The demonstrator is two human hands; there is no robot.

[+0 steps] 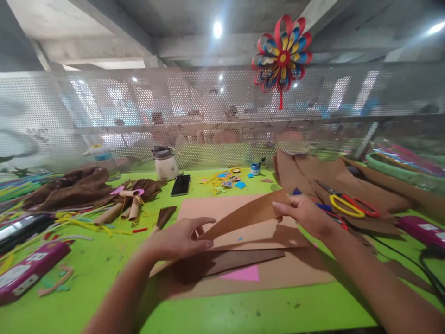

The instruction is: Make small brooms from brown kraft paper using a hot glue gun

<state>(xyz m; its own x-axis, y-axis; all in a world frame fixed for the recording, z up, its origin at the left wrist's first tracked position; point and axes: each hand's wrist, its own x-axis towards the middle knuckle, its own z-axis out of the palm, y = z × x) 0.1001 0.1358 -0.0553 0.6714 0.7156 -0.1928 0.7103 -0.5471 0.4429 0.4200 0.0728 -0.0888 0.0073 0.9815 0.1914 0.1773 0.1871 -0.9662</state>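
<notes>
Pinching brown strip (243, 214): left fingers (200, 244), right fingers (282, 208) closed.

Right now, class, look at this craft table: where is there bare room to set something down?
Bare green table runs along the near edge, in front of the tan cardboard, and between it and the magenta box. Crowded: brown fringes at left, scissors on brown sheets at right.
</notes>
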